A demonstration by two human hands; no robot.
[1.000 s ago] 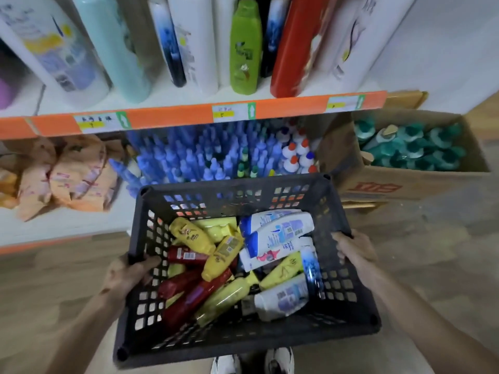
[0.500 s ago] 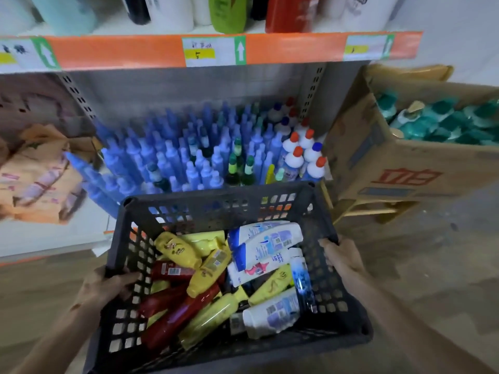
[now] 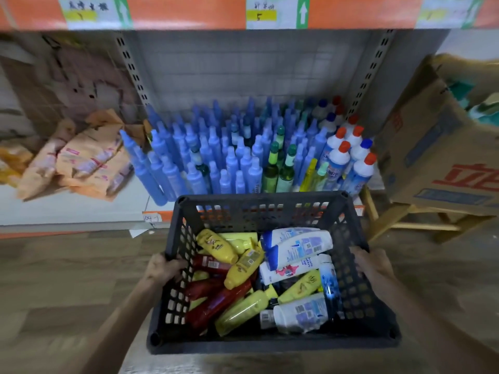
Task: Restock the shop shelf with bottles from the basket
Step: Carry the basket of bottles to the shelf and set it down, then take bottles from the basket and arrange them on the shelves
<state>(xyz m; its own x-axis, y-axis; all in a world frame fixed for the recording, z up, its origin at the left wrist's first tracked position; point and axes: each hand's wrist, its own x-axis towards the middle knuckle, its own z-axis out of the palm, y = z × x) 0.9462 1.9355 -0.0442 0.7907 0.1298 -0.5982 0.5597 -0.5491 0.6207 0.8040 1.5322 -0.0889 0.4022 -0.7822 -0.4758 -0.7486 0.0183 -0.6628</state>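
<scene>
Basket [image 3: 264, 211] gripped on both sides: left hand [image 3: 162, 268] curled over the left rim, right hand [image 3: 374, 265] wrapped over the right rim. Both taken up with the load, neither free for a bottle.

Inside, lying jumbled: yellow bottles [image 3: 218, 245], red bottles [image 3: 216, 303], white bottles [image 3: 297, 245], none lifted out.

Carried lower than a second ago and brought close to the bottom shelf [image 3: 81, 209], far wall now just in front of its orange lip. Whether already resting on the floor [image 3: 54, 279], cannot tell. Gone from view: the tall stock above, only the upper shelf edge [image 3: 189, 12] with its price labels left along the top.

Packed on the bottom shelf behind the basket: blue bottles [image 3: 210, 157], a few green ones, white ones with red and blue caps at the right. Orange packets [image 3: 89, 160] slumped to the left. Cardboard box [image 3: 437, 147] off to the right.

Judged from this: carrying nearly over, setting down likely next, then a hand freed for picking. Restocking proper not yet begun.
</scene>
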